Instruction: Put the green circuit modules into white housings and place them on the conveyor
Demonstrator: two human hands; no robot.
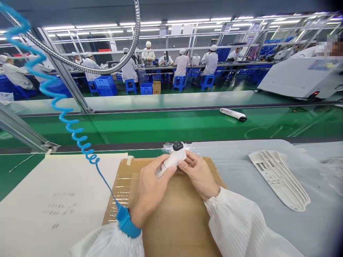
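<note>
Between both hands is a white handheld plastic device (173, 159) with a black end cap, tilted with the cap up and away from me. My left hand (152, 185) wraps round its lower body, thumb along the near side. The fingers of my right hand (198, 173) pinch its right side just below the cap. A blue wrist strap (128, 222) with a coiled blue cord (72, 123) is on my left wrist. Under the hands lies a brown cardboard sheet (179, 221). Crumpled clear plastic (168, 147) shows behind the device.
A similar white device (233, 114) lies on the green conveyor belt (150, 125). Nested white plastic shells (280, 180) rest on the grey mat at right. A paper sheet (53, 192) covers the left. A metal hose (136, 32) hangs overhead; co-workers (182, 64) sit beyond.
</note>
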